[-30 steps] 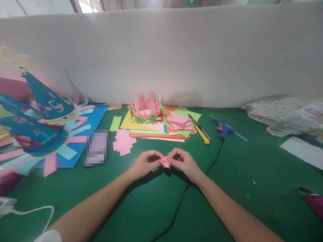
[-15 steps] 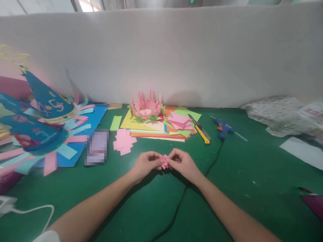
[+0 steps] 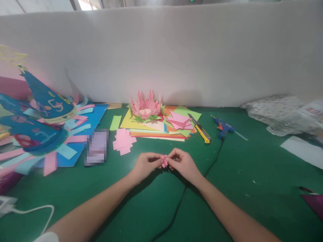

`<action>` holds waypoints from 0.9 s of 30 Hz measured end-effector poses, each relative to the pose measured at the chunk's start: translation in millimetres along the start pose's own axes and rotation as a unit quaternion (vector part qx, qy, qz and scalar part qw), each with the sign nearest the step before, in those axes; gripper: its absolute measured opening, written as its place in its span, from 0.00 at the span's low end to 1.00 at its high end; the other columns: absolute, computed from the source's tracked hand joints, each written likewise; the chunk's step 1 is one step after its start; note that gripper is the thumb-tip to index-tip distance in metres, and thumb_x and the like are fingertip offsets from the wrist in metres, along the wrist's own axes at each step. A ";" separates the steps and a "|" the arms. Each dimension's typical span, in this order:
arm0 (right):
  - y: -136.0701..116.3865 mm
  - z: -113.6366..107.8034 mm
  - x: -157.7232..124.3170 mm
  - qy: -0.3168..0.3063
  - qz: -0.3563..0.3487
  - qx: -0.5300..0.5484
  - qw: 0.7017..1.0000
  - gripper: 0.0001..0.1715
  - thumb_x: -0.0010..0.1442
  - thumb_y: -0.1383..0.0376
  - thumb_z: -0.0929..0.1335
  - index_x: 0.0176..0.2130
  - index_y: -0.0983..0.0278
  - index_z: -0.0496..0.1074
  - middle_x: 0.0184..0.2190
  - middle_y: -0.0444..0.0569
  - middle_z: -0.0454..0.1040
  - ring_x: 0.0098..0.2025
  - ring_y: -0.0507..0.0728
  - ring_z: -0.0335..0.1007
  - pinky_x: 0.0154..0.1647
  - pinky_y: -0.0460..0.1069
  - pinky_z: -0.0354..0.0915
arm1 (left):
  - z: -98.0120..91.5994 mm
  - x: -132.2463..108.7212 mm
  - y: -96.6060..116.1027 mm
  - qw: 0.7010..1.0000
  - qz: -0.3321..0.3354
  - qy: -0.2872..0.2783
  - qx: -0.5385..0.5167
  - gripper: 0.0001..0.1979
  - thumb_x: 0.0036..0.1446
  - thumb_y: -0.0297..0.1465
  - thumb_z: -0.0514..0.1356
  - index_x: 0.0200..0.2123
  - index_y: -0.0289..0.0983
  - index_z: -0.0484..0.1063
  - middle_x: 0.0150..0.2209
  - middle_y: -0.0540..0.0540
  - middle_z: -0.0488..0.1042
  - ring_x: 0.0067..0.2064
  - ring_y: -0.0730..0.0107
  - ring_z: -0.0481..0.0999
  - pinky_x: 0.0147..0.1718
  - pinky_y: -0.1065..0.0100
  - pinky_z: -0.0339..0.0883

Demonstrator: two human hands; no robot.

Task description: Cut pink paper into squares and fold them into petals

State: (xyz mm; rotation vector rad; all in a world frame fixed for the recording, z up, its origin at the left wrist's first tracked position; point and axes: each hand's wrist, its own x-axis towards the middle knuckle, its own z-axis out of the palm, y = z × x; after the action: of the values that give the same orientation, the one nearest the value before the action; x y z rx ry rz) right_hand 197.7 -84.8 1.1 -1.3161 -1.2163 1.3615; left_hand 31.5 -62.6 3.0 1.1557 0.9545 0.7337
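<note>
Between my two hands is a small folded piece of pink paper (image 3: 164, 161), pinched from both sides above the green table. My left hand (image 3: 147, 165) grips its left edge between thumb and fingers. On the other side, the thumb and fingers of my right hand (image 3: 183, 164) close on its right edge. The fingertips cover part of the folds. Beyond my hands, a pink paper lotus (image 3: 146, 109) with green leaves stands on a stack of coloured paper (image 3: 151, 135). Loose pink paper slips (image 3: 123, 143) lie to the left of it.
At right are a yellow utility knife (image 3: 202, 132) and a blue glue gun (image 3: 223, 128), its black cord (image 3: 180, 205) running under my right arm. Left are a pixelated flat object (image 3: 97, 148) and blue cone hats (image 3: 47, 97). Plastic bags (image 3: 290, 116) lie far right.
The pink paper has turned slightly between my fingertips, and my left fingers have straightened a little. Everything on the table stays in place.
</note>
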 end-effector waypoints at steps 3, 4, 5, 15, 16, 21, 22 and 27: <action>0.3 0.6 -1.0 0.003 -0.004 -0.004 1.000 0.18 0.45 0.54 0.73 0.25 0.64 0.66 0.18 0.41 0.69 0.18 0.47 0.63 0.20 0.44 0.61 | -0.8 -0.6 -0.7 0.999 0.017 0.010 0.029 0.14 0.44 0.38 0.67 0.32 0.33 0.79 0.26 0.45 0.78 0.27 0.75 0.72 0.29 0.72 0.66; 0.9 0.8 -0.9 0.001 -0.004 -0.002 1.000 0.18 0.45 0.54 0.73 0.25 0.64 0.66 0.18 0.41 0.69 0.18 0.47 0.63 0.20 0.44 0.61 | -1.2 -0.6 -0.6 0.999 0.013 0.012 0.031 0.14 0.44 0.37 0.67 0.32 0.33 0.79 0.26 0.45 0.78 0.26 0.75 0.71 0.29 0.73 0.66; 1.9 1.0 -0.6 -0.003 -0.005 0.002 1.000 0.19 0.45 0.54 0.73 0.25 0.64 0.66 0.19 0.41 0.69 0.18 0.47 0.63 0.20 0.44 0.61 | -1.4 -0.4 -0.3 0.999 0.006 0.014 0.029 0.14 0.43 0.37 0.67 0.31 0.33 0.79 0.26 0.45 0.78 0.26 0.76 0.71 0.28 0.73 0.65; 0.1 2.5 -3.1 0.083 -0.115 -0.038 0.989 0.13 0.54 0.56 0.69 0.30 0.64 0.68 0.25 0.43 0.68 0.27 0.50 0.64 0.28 0.45 0.62 | -3.5 4.5 3.2 0.994 0.021 0.080 -0.067 0.15 0.42 0.39 0.69 0.29 0.33 0.78 0.27 0.45 0.78 0.29 0.72 0.75 0.36 0.68 0.70; -1.0 3.2 -4.5 0.079 -0.121 -0.048 0.988 0.13 0.55 0.56 0.68 0.29 0.64 0.68 0.25 0.43 0.68 0.27 0.50 0.63 0.28 0.45 0.62 | -3.7 4.6 3.0 0.993 0.026 0.092 -0.066 0.15 0.42 0.39 0.68 0.29 0.33 0.78 0.27 0.45 0.78 0.29 0.72 0.75 0.36 0.68 0.71; 1.0 9.4 -7.2 0.038 -0.103 -0.052 0.993 0.12 0.53 0.57 0.69 0.30 0.65 0.71 0.25 0.44 0.70 0.27 0.51 0.64 0.29 0.45 0.62 | -3.1 2.9 0.4 0.989 0.084 0.123 0.003 0.13 0.45 0.38 0.66 0.29 0.33 0.78 0.29 0.44 0.78 0.30 0.70 0.76 0.35 0.67 0.72; 1.9 10.6 -7.1 0.042 -0.093 -0.048 0.994 0.13 0.53 0.57 0.69 0.30 0.65 0.71 0.25 0.44 0.70 0.26 0.51 0.64 0.28 0.45 0.62 | -3.2 2.3 -0.3 0.986 0.106 0.127 0.030 0.11 0.46 0.37 0.65 0.29 0.33 0.78 0.30 0.44 0.78 0.31 0.70 0.76 0.34 0.67 0.72; 3.1 13.4 -6.3 0.055 -0.044 -0.017 0.997 0.16 0.52 0.54 0.69 0.29 0.65 0.70 0.20 0.42 0.68 0.22 0.49 0.63 0.25 0.45 0.61 | -5.2 0.1 -1.4 0.951 0.215 0.150 0.164 0.07 0.51 0.32 0.62 0.32 0.36 0.79 0.30 0.44 0.77 0.31 0.70 0.75 0.31 0.71 0.69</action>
State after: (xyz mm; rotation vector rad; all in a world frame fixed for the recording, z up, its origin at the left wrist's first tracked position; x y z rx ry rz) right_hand 185.0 -92.5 -1.4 -1.3273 -1.2127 1.1962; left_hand 26.9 -60.7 1.0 1.6034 1.1192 1.1568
